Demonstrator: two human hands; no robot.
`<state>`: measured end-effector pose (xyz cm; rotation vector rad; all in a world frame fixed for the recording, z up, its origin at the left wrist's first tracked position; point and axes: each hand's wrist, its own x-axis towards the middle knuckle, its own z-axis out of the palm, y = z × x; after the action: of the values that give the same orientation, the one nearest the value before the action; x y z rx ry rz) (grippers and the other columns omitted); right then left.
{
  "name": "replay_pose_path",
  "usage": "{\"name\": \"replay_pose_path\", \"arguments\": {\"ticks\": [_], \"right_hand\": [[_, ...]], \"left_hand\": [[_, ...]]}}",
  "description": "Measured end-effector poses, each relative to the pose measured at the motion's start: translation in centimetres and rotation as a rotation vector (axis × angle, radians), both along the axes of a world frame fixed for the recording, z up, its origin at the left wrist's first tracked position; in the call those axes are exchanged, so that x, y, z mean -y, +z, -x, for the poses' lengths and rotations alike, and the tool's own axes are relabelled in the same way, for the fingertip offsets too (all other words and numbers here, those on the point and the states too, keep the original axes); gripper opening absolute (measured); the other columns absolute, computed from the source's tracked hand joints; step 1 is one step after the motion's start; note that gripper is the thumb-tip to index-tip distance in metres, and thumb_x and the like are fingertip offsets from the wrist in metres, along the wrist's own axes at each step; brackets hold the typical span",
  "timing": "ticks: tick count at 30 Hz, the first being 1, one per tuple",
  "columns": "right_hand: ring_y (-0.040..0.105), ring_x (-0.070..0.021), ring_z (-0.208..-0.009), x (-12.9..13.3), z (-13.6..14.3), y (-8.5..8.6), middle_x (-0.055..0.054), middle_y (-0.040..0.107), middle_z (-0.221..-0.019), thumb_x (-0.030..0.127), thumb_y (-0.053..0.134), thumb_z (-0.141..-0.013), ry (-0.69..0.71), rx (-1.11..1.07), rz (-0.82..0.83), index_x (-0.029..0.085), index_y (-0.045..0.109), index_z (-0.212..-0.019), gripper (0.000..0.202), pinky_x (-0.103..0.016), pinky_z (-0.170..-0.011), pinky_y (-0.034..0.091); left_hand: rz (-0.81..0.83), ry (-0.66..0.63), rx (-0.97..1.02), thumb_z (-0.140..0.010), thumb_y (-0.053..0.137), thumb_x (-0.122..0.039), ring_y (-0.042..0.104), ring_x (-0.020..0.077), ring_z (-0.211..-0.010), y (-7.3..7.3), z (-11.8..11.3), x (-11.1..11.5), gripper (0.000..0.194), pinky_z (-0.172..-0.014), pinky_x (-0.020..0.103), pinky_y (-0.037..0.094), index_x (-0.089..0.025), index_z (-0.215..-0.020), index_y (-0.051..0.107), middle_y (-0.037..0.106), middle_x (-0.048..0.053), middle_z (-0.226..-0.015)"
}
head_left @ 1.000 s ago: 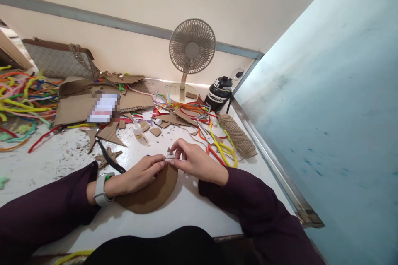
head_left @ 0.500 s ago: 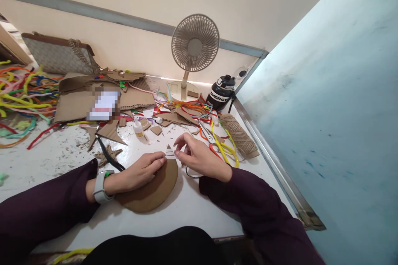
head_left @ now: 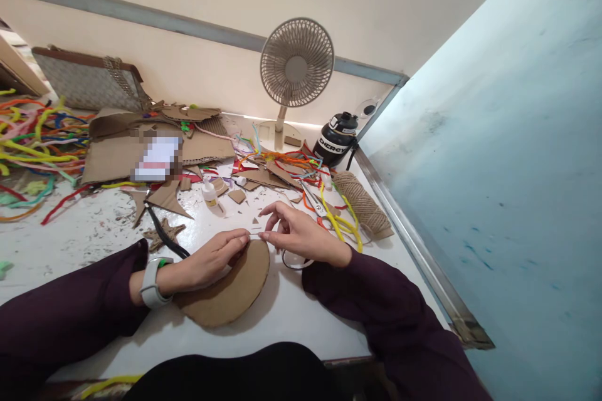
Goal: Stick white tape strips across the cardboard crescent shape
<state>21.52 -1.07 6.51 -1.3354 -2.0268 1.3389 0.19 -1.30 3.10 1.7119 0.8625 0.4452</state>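
A round brown cardboard disc point(head_left: 235, 291) lies on the white table below my left hand point(head_left: 214, 257), which covers its upper left part. The left fingertips are pressed together at the disc's top edge, on something too small to make out. My right hand point(head_left: 296, 232) is just right of them, thumb and fingers apart, the thumb tip close to the left fingertips. Thin pale strips point(head_left: 255, 229) show between the two hands. A ring-shaped roll point(head_left: 297, 262) lies partly under my right wrist.
Beyond the hands are a small white glue bottle point(head_left: 209, 193), scissors point(head_left: 313, 196), a twine roll point(head_left: 362, 203), a black bottle point(head_left: 335, 140) and a fan point(head_left: 296, 62). Pliers point(head_left: 162, 229), a cardboard star point(head_left: 164, 235), cardboard scraps and a phone point(head_left: 157, 158) lie left.
My right hand has come slightly closer to the left fingertips, its thumb now stretched toward them. The pale strips look thinner. My left hand and the disc have hardly moved.
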Motion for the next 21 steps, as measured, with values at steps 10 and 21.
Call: {"name": "replay_pose_path", "arguments": {"ticks": [10, 21], "right_hand": [[0.063, -0.0107, -0.068, -0.2, -0.4, -0.3, -0.001, 0.062, -0.089, 0.035, 0.059, -0.089, 0.126, -0.102, 0.096, 0.017, 0.049, -0.119, 0.037, -0.022, -0.061, 0.049], [0.06, -0.0132, -0.081, -2.2, -2.5, 1.1, -0.001, 0.065, -0.087, 0.035, 0.065, -0.085, 0.363, 0.128, 0.029, 0.018, 0.062, -0.114, 0.033, -0.025, -0.077, 0.047]], "left_hand": [[0.288, 0.023, 0.213, -0.089, 0.05, -0.051, 0.037, 0.0125, -0.064, -2.2, 0.0, 0.2, 0.034, -0.061, 0.025, 0.036, -0.018, -0.083, 0.056, 0.044, -0.003, -0.071], [0.446, 0.111, 0.305, -0.083, 0.059, -0.055, 0.04, 0.0101, -0.061, -2.3, -0.2, -0.1, 0.037, -0.055, 0.021, 0.034, -0.019, -0.084, 0.051, 0.045, -0.004, -0.07]]}}
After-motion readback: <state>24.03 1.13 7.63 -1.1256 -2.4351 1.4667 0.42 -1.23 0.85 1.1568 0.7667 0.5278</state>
